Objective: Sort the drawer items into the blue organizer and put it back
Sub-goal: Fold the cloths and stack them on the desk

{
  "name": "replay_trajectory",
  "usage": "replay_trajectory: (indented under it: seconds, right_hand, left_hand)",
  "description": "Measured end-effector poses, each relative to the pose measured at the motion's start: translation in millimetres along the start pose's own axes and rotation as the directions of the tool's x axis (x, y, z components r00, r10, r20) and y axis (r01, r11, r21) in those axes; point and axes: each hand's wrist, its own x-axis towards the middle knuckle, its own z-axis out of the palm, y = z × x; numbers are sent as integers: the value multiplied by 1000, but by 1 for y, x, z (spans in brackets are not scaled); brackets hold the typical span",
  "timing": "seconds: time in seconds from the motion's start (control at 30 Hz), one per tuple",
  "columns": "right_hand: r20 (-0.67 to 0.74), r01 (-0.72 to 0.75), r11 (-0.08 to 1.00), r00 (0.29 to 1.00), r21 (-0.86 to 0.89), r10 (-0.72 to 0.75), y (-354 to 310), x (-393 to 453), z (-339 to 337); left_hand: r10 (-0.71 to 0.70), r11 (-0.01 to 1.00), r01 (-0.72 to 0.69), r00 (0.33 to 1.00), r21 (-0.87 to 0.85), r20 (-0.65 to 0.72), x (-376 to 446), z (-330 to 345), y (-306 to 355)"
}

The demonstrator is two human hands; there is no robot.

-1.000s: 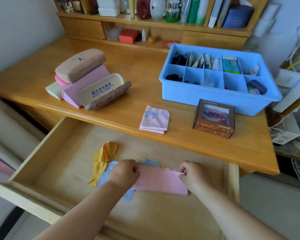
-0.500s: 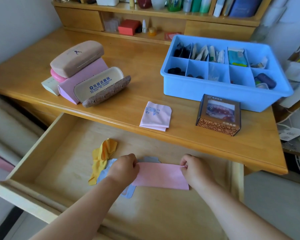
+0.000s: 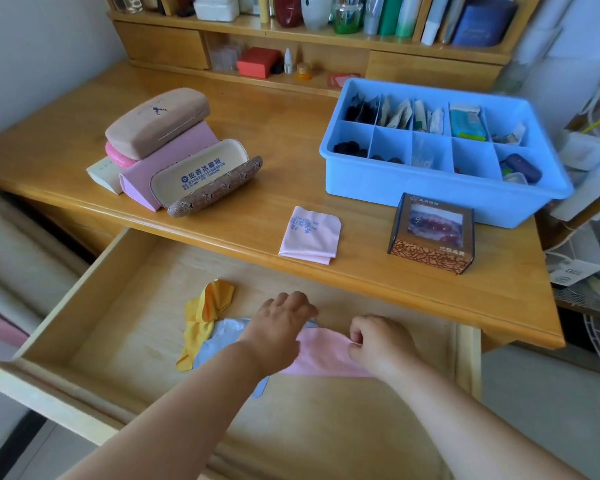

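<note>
In the open wooden drawer (image 3: 94, 306) lies a pink cloth (image 3: 321, 355), folded into a strip. My left hand (image 3: 278, 327) lies flat on its left end, fingers spread forward. My right hand (image 3: 378, 341) pinches the cloth's right end with curled fingers. Under the pink cloth is a pale blue cloth (image 3: 222, 341), and a crumpled yellow cloth (image 3: 201, 317) sits to its left. The blue organizer (image 3: 440, 181) stands on the desk at the back right, its compartments holding small items.
On the desk (image 3: 274, 140) are a folded pink cloth (image 3: 310, 235), a brown patterned box (image 3: 432, 233) and a pile of glasses cases (image 3: 174, 150). A shelf (image 3: 309, 36) with bottles and books runs along the back. Clutter and cables fill the right side.
My left hand let go of its pinch and now lies flat over the cloth's left end. The right hand moved left with its end, so the cloth looks shorter.
</note>
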Motion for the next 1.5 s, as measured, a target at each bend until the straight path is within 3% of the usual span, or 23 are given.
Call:
replay_trajectory:
  seconds: [0.1,0.2,0.27,0.33,0.4,0.47,0.5,0.53,0.6,0.73,0.83,0.97,1.03,1.23,1.33,1.5]
  right_hand:
    - [-60,146,971,989,189,-137,0,-18,-6]
    - [-152,225,928,971,298,-187,0,-32,-16]
    - [-145,186,849,981,494,-131,1,-36,-26]
    - [-123,141,646,990,750,-74,1,-39,-36]
    - [-38,51,257,998,965,-54,1,-43,-38]
    - [177,-201,-172,974,964,-143,1,-49,-32]
    - [258,-298,-239,949,924,-183,1,-55,-26]
    - [310,-358,-238,925,903,-218,-1,-60,-20]
    - [327,-358,-104,916,928,-232,-7,-68,-12]
    - [235,-229,77,969,970,-77,-19,-78,-11]
    - [161,-156,99,986,983,-42,-22,-84,-19]
    - [21,-7,90,987,996,-157,-21,-92,-38]
    - [-26,47,102,979,994,-200,-20,-94,-47]
    - [-215,325,474,938,819,-273,-24,-94,-59]
    - [-233,335,480,937,811,-260,-24,-92,-61]
    - [-195,273,317,947,908,-257,-26,-89,-62]
  left_hand:
    - [101,965,-96,995,-244,11,3,-4,20]
    - [-1,922,22,998,-386,55,1,-16,33]
    - [-70,870,101,994,-483,83,-5,-25,33]
    - [-128,741,200,979,-641,158,-16,-34,34]
    - [-148,547,250,968,-799,201,-30,-45,37]
    - [-156,311,256,964,-915,217,-44,-52,41]
    - [-177,217,253,960,-943,217,-50,-54,44]
    - [-218,153,254,951,-955,218,-55,-53,45]
    - [-306,102,258,927,-961,217,-64,-55,50]
    - [-322,181,259,927,-949,192,-81,-57,58]
    - [-358,236,229,924,-944,134,-89,-63,62]
    - [-260,169,50,966,-984,4,-99,-79,62]
    - [-213,231,1,976,-973,-50,-103,-85,61]
    - [-246,423,-23,959,-906,-140,-96,-89,60]
    - [-221,450,-33,964,-892,-147,-94,-91,58]
    - [-186,532,-52,967,-845,-176,-93,-101,54]
